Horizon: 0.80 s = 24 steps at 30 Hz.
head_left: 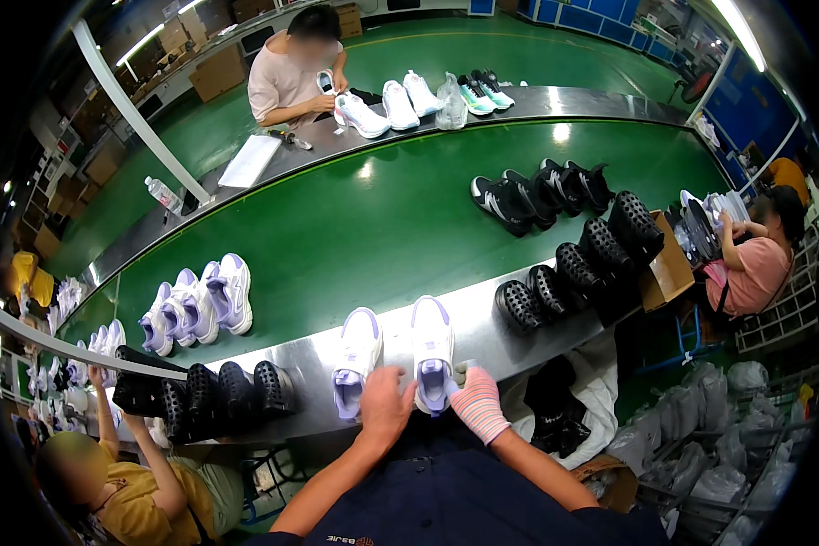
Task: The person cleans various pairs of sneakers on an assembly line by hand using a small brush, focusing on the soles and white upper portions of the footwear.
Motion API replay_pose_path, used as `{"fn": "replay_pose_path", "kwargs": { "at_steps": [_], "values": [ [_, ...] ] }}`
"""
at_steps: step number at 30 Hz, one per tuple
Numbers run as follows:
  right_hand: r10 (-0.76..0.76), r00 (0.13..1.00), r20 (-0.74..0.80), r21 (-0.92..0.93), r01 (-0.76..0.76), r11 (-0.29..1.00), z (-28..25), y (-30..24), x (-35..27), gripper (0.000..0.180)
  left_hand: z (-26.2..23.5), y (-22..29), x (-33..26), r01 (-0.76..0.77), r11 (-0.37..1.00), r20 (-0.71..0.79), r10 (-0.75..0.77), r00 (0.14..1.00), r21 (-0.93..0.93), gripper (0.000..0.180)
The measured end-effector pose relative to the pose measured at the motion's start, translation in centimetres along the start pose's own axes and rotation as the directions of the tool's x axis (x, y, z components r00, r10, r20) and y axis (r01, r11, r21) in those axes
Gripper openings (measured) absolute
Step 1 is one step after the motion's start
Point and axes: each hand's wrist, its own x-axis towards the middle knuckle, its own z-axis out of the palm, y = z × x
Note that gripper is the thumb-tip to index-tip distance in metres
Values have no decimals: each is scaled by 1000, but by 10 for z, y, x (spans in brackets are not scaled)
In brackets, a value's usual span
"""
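Note:
Two white sneakers with lavender trim stand side by side on the steel ledge before me, toes pointing away: a left sneaker (358, 362) and a right sneaker (434, 344). My bare left hand (387, 402) is between them, its thumb apart from the fingers and near the right sneaker's heel. It appears to hold nothing. On the other side, my right hand (478, 402), in a striped knit glove with greyish fingertips, grips the heel collar of the right sneaker. Some of its fingers are hidden behind the shoe.
Black shoe-shaped forms (564, 268) line the ledge at right, beside a cardboard box (669, 264); more black forms (237, 387) stand at left. White-lavender sneakers (198, 305) and black shoes (541, 196) rest on the green belt (337, 246). Co-workers sit across, left and right.

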Motion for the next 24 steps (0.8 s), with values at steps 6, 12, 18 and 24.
{"fn": "replay_pose_path", "kwargs": {
  "at_steps": [6, 12, 18, 24],
  "values": [
    [-42, 999, -23, -91, 39, 995, 13, -11, 1, 31, 24, -6, 21, -334, 934, 5, 336, 942, 127, 16],
    [-152, 985, 79, -299, 169, 939, 8, -14, 1, 30, 29, -8, 25, -524, 844, 98, 515, 851, 116, 10],
    [-452, 892, 25, -342, 433, 834, 2, -22, 6, 23, 20, -5, 19, -286, 955, 157, 271, 950, 76, 17],
    [-476, 879, 39, -302, 464, 833, 0, -13, 7, 19, 35, -15, 1, 167, 984, 175, -153, 973, -67, 24]
  ]
}}
